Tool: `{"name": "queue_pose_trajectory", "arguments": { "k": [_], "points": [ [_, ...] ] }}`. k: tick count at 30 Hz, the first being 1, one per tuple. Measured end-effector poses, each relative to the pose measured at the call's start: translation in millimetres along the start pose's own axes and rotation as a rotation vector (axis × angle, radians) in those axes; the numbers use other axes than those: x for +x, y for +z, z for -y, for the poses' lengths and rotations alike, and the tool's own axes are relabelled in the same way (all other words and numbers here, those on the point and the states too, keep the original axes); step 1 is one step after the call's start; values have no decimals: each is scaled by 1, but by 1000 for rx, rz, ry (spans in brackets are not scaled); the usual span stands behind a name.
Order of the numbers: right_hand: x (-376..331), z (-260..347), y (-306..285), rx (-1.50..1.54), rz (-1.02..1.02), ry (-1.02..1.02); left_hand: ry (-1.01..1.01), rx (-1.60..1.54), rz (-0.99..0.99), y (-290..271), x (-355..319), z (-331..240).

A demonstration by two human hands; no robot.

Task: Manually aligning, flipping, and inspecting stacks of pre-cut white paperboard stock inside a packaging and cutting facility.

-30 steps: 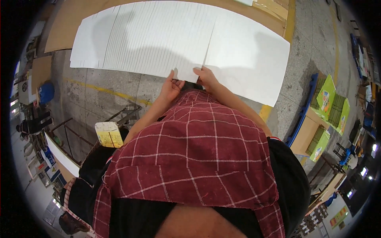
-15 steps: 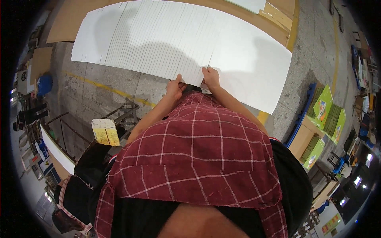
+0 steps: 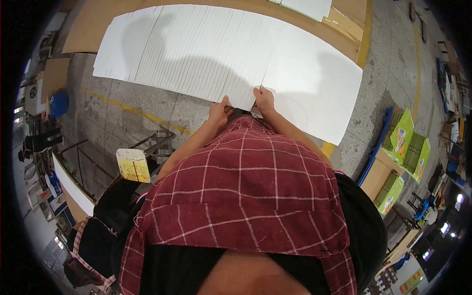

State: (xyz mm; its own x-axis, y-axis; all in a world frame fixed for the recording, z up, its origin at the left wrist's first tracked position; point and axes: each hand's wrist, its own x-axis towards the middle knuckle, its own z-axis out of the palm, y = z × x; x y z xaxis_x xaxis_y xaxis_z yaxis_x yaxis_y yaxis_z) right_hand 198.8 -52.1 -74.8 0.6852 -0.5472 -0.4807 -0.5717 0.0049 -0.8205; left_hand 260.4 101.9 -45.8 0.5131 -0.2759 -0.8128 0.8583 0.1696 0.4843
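Many white sheets (image 3: 196, 54) lie fanned out in front of me, each overlapping its neighbour so that their edges form narrow stripes. At the near edge, my left hand (image 3: 219, 112) is closed on the sheets, thumb on top and fingers curled below. A short way to its right, my right hand (image 3: 264, 100) pinches the near edge beside the last stripe, its thumb on the white surface. A wide plain white area spreads to the right of that hand. The fingertips under the edge are hidden.
Brown cardboard (image 3: 83, 32) lies beneath and behind the sheets, with another white stack (image 3: 307, 7) at the far side. Green-sided boxes (image 3: 398, 132) stand at right by a blue edge. A metal frame (image 3: 160, 142) and a yellow-and-white block (image 3: 133, 165) are at left.
Both hands keep their grip at the near edge. The sheets and hands sit slightly lower in the picture, and the whole scene has shifted a little with it.
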Motion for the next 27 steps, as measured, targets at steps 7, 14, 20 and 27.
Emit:
{"name": "queue_pose_trajectory", "arguments": {
  "k": [7, 14, 20, 27],
  "points": [
    [-10, 11, -10, 274, 116, 138, -5, -50, 70, -5, -8, -5],
    [-46, 49, -33, 14, 54, -49, -102, -220, -113, -13, -37, -13],
    [-35, 52, -9, 460, 388, 331, -178, -229, -57, 2, -38, -19],
    [-45, 63, 6, 137, 108, 151, -174, -131, 82, 5, -49, -26]
  ]
}}
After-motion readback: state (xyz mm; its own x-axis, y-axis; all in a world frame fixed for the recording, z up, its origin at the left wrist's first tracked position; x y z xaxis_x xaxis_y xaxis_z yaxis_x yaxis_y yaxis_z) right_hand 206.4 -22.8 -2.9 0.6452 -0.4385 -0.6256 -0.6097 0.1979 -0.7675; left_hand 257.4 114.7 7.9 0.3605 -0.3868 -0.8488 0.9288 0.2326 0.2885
